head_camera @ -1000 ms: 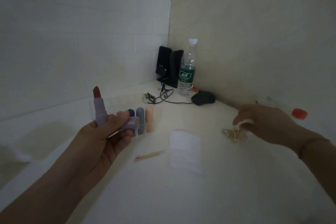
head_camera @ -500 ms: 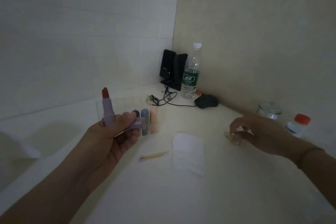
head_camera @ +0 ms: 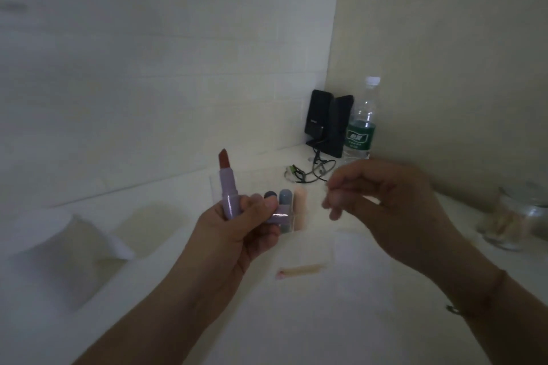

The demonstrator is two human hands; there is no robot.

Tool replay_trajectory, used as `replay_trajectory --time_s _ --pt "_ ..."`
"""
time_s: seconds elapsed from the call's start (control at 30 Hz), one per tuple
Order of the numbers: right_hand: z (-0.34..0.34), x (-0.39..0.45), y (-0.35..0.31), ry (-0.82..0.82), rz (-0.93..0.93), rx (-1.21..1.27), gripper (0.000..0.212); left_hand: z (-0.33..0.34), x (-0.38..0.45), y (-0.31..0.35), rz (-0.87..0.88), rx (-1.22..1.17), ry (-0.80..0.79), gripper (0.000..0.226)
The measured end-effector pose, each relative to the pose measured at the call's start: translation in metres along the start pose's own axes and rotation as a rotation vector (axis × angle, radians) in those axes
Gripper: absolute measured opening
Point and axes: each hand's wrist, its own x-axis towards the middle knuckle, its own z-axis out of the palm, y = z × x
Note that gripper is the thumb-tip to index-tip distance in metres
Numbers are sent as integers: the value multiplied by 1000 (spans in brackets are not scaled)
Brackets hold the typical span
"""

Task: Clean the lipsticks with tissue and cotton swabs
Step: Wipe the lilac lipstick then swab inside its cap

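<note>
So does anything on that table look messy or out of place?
Only one thing: a used cotton swab lies loose on the table, its tip stained pink, near the tissue. Nothing looks spilled or broken.

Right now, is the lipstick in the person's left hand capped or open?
Open. The purple lipstick stands upright in the left hand, its red tip bare, and the cap is held in the same hand.
</note>
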Motion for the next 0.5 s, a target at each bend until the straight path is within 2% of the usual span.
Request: replay_trajectory --time_s 0.1,0.23,0.37,0.5 --pt "23 2 -2 16 -58 -89 20 -1 1 0 67 64 9 25" --pt "31 -10 4 54 -160 -167 22 -3 1 3 143 173 8 18" --pt "34 -19 6 198 -99 -101 21 -3 1 2 183 231 11 16" --pt "39 -23 1 188 -70 -77 28 -3 1 0 176 239 11 18"
